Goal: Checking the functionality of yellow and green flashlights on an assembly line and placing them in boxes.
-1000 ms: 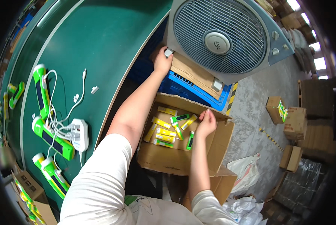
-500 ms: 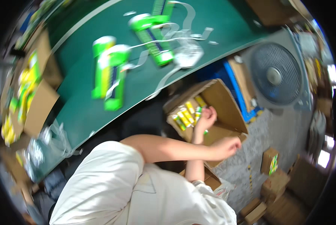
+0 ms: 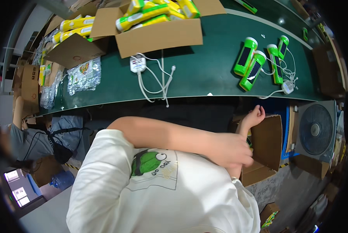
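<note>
From the head view, the person leans over to their right, white shirt (image 3: pixel 162 186) filling the near middle. The left hand (image 3: pixel 231 149) crosses the body and rests at the near edge of an open cardboard box (image 3: pixel 265 141) that sits on the floor at the right, below the green surface (image 3: pixel 205 73). Its fingers curl loosely; whether the grip pinches anything cannot be told. The right hand (image 3: pixel 253 116) lies at the far rim of the same box, fingers bent together, its grip also unclear.

On the surface, far right, green flashlights (image 3: pixel 251 62) lie side by side with white cables (image 3: pixel 282 77) running to them. A white power strip (image 3: pixel 137 63) lies near the middle, just in front of a large carton (image 3: pixel 158 37) of yellow-green packages. A grey fan (image 3: pixel 315 130) stands on the floor right of the box.
</note>
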`<state>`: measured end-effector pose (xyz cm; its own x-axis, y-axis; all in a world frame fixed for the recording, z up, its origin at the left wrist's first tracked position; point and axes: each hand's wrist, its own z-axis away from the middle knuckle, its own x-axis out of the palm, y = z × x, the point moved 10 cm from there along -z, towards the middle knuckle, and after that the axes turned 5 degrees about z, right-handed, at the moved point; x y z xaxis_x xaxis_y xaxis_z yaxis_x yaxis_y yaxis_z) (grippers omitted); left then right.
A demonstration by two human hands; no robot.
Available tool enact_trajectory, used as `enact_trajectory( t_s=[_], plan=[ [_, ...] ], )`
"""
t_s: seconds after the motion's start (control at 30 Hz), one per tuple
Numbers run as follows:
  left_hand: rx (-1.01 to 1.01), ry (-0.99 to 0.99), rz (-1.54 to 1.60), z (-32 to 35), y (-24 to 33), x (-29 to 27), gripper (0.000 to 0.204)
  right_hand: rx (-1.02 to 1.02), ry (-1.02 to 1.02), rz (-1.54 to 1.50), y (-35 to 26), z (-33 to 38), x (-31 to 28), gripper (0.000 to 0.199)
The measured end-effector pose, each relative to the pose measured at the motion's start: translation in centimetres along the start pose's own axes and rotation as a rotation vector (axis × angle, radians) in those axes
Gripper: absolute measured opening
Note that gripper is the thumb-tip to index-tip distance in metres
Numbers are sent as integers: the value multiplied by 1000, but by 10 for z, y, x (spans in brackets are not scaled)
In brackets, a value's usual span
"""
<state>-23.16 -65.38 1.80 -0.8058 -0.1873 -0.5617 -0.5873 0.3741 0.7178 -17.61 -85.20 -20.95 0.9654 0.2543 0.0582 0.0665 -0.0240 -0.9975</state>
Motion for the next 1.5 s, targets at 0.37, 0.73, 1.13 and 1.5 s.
enact_trajectory(
  t_s=[0.37, 0.73, 1.13, 1.5],
  plan=[
    [-523, 701, -164, 215, -3, -160, 12, 10, 123, 585, 35, -19, -129, 33],
    [-701, 1521, -1009, 403, 19, -247, 17, 112, 592, 1268, 63, -245, -340, 44],
    [-947, 1402, -1371, 427, 14, -230, 21, 397, 759, 1188, 102, -373, -387, 78],
    [-974, 1426, -1278, 444, -18, -277, 21, 37, 785, 1279, 105, -390, -389, 69]
  ],
)
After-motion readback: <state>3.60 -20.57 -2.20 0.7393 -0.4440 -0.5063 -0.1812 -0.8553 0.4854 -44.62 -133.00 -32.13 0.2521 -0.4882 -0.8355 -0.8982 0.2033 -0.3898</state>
